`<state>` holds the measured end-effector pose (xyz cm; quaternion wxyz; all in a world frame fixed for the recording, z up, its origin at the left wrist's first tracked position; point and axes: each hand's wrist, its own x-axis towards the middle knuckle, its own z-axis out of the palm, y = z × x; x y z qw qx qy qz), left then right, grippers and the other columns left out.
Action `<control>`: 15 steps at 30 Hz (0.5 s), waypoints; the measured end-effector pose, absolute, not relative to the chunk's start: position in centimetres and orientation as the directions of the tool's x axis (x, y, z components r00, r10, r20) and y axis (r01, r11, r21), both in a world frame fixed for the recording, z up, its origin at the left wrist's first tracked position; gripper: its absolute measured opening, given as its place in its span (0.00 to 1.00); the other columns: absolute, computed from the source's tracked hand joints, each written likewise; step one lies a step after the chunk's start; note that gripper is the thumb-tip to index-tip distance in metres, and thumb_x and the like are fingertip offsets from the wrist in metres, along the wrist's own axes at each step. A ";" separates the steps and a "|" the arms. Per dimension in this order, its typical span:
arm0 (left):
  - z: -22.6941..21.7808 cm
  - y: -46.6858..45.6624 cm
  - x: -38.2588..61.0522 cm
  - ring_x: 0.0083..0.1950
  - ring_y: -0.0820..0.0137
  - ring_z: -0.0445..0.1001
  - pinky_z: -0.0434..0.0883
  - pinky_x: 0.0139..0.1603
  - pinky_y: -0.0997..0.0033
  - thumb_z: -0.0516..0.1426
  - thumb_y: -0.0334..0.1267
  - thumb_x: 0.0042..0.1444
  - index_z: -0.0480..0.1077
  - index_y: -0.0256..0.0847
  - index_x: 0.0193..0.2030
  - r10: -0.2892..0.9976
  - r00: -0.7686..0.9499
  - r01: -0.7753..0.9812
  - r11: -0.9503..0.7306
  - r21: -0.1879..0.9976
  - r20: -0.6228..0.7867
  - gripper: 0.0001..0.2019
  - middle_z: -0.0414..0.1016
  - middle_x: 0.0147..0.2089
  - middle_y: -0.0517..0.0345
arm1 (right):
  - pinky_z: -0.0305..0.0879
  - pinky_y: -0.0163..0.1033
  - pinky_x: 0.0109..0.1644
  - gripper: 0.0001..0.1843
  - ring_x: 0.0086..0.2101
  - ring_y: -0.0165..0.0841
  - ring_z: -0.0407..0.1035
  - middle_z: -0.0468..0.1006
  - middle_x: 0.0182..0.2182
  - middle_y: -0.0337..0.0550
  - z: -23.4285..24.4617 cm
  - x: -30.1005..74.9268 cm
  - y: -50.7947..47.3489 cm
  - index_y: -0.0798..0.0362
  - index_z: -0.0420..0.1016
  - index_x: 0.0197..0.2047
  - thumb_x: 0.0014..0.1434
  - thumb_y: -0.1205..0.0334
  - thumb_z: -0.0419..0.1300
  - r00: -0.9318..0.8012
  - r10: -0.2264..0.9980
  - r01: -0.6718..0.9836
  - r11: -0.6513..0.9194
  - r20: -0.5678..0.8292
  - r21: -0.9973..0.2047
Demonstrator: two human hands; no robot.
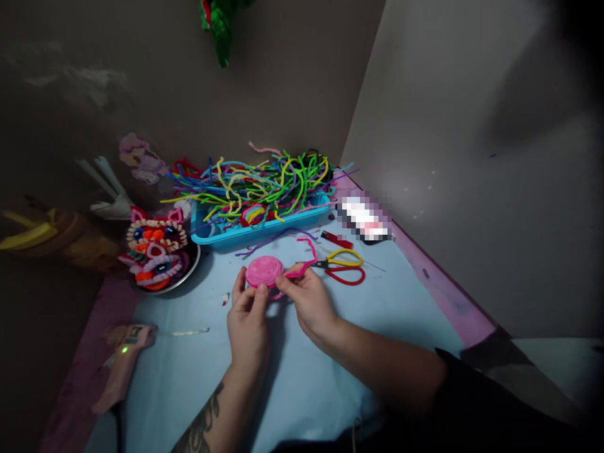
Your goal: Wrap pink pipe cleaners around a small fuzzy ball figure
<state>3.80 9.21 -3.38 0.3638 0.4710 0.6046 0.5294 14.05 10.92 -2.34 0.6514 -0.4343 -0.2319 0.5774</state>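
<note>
A flat, round pink coil of pipe cleaner (264, 270) is pinched at its lower left edge by my left hand (248, 314), thumb in front and fingers behind. My right hand (311, 302) holds a darker pink pipe cleaner (311, 248) between thumb and finger, against the coil's right side. The loose end of that strand bends upward past the fingers. Just right of my right hand lie scissors (337, 265) with one yellow and one red handle loop. Behind them rests a red lighter (336, 240).
A blue tray (264, 231) heaped with colourful pipe cleaners (264, 179) stands at the back. On the left, a metal bowl (191, 270) holds fuzzy animal faces (158, 242). A pink glue gun (125, 365) with a green light lies front left. A lit, blurred phone (363, 219) lies right.
</note>
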 end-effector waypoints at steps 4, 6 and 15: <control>-3.5 9.2 3.5 0.68 0.56 0.60 0.54 0.68 0.49 0.57 0.47 0.59 0.76 0.41 0.31 0.951 -0.300 0.176 -0.019 0.984 0.072 0.13 0.66 0.63 0.47 | 0.60 0.34 0.31 0.21 0.23 0.26 0.62 0.68 0.20 0.30 -2.2 14.2 11.0 0.51 0.63 0.23 0.39 0.57 0.74 0.194 0.965 -0.546 -0.044 -0.178 -0.837; -3.6 9.2 3.5 0.68 0.56 0.61 0.56 0.68 0.49 0.57 0.48 0.59 0.76 0.41 0.32 0.959 -0.276 0.169 -0.020 0.985 0.067 0.14 0.67 0.62 0.47 | 0.60 0.34 0.31 0.20 0.23 0.26 0.62 0.68 0.20 0.30 -2.2 14.3 11.0 0.51 0.64 0.24 0.40 0.58 0.73 0.196 0.966 -0.537 -0.037 -0.168 -0.843; -3.4 9.2 3.6 0.66 0.56 0.63 0.59 0.66 0.49 0.60 0.47 0.57 0.77 0.43 0.31 0.971 -0.237 0.096 0.000 0.995 0.022 0.11 0.66 0.65 0.49 | 0.63 0.34 0.34 0.18 0.26 0.26 0.66 0.71 0.24 0.31 -2.9 14.2 11.0 0.51 0.67 0.31 0.42 0.61 0.72 0.169 0.977 -0.500 -0.031 -0.132 -0.866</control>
